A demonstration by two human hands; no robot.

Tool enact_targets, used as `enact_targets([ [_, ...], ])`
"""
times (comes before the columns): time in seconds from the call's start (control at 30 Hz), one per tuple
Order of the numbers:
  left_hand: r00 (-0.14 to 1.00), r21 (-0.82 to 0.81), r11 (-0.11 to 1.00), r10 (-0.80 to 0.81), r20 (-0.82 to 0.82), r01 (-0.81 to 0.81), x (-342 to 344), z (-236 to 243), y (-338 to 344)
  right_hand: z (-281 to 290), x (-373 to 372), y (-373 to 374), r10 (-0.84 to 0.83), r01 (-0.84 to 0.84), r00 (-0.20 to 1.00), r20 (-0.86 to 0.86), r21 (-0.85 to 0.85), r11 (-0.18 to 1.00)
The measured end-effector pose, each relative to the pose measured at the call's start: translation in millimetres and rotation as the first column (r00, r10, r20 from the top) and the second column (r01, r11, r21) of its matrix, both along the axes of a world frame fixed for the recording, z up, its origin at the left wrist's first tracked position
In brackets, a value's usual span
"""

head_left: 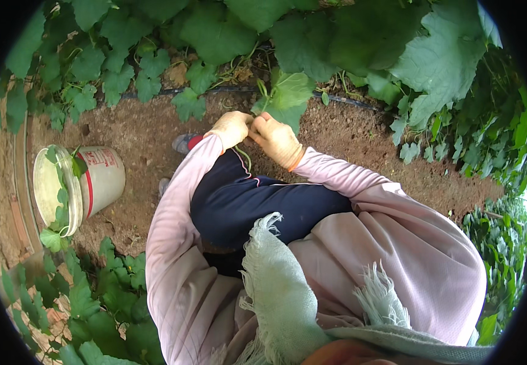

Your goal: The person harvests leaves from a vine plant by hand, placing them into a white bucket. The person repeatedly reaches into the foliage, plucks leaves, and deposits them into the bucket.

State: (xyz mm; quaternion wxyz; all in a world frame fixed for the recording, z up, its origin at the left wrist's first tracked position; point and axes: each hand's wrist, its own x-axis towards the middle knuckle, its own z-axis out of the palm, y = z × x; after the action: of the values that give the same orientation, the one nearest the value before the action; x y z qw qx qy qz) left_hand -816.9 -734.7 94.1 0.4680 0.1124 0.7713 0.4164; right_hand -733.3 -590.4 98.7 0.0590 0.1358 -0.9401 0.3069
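Observation:
My left hand [232,129] and my right hand [277,142] meet above my bent knee, both in pale yellow-orange gloves. Their fingers pinch together on a green vine shoot [265,97]. A broad light-green leaf [292,92] spreads from the shoot just beyond the right fingertips. Below the hands, a thin stem [244,159] hangs down against my dark trousers. The exact spot where the fingertips grip is partly covered by the gloves.
On the left a whitish bucket [106,176] with a red band lies tipped on the soil, vine leaves across its mouth. Dense leafy vines [215,30] run along the far side, with a black drip hose [354,103] beneath. More foliage [102,304] grows at near left.

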Motion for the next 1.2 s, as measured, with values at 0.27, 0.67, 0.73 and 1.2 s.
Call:
enact_targets([
  [0.27, 0.936, -0.115, 0.970, -0.239, -0.258, 0.216, -3.7, 12.9, 3.3, 46.1, 8.6, 11.2, 0.322, -0.330, 0.944, -0.071, -0.196, 0.924],
  [0.67, 0.959, -0.093, 0.963, -0.262, -0.105, 0.253, 0.7, -1.5, -2.3, 31.1, -114.4, 42.1, -0.168, -0.262, 0.716, 0.678, 0.483, 0.835],
  [0.73, 0.894, -0.140, 0.986, -0.143, -0.424, 0.092, 2.9, -0.3, -0.6, 37.8, -95.7, 39.0, -0.088, -0.202, 0.807, 0.584, 0.413, 0.888],
  [1.2, 0.785, -0.173, 0.950, -0.313, -0.534, 0.260, -5.0, -11.2, 2.6, 5.9, -19.6, 50.0, -0.181, 0.540, 0.621, 0.763, -0.249, 0.804],
])
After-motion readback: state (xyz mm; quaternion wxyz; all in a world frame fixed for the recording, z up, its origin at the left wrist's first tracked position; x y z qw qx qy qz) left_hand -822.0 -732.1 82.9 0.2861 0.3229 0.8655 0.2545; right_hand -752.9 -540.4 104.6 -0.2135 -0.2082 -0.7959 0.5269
